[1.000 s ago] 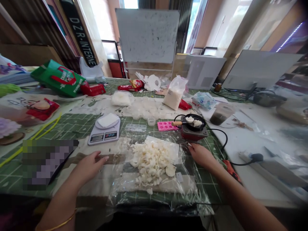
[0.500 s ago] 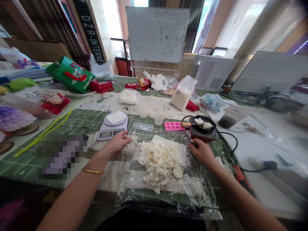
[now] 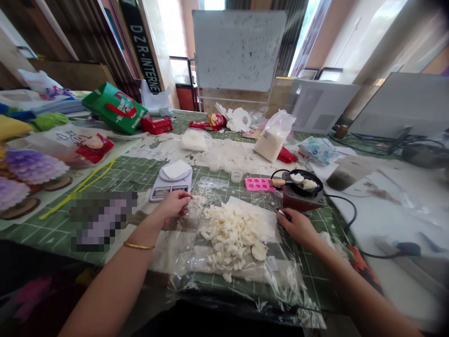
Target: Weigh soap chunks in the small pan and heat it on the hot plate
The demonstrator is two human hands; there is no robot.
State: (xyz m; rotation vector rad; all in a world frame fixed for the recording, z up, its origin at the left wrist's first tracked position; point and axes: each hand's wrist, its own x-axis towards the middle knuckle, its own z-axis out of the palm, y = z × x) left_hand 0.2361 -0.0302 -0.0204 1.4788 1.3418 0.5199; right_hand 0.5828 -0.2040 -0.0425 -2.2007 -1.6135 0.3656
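A heap of cream-white wax-like chips (image 3: pixel 233 231) lies on a clear plastic sheet (image 3: pixel 196 276) in front of me. At its lower right is a round pale piece (image 3: pixel 259 251). My left hand (image 3: pixel 176 205), with a gold bangle on its wrist, pinches the sheet's crumpled upper left part. On the other side my right hand (image 3: pixel 296 223) is closed around a small dark-and-white thing (image 3: pixel 285 215), mostly hidden by the fingers, at the sheet's right edge. A kitchen scale (image 3: pixel 171 180) carrying a white square stands just beyond my left hand.
Beyond my right hand, a black pan (image 3: pixel 304 182) with white chunks and a wooden-handled tool sits on a small stove (image 3: pixel 301 199). A pink mold (image 3: pixel 258 184), clear cups (image 3: pixel 228 157) and a bag of white granules (image 3: pixel 274 138) lie farther back. A black cable (image 3: pixel 351 210) runs rightward.
The whole view has shifted slightly, so things appear farther right. Both hands keep about the same places beside the heap, and nothing has visibly been let go.
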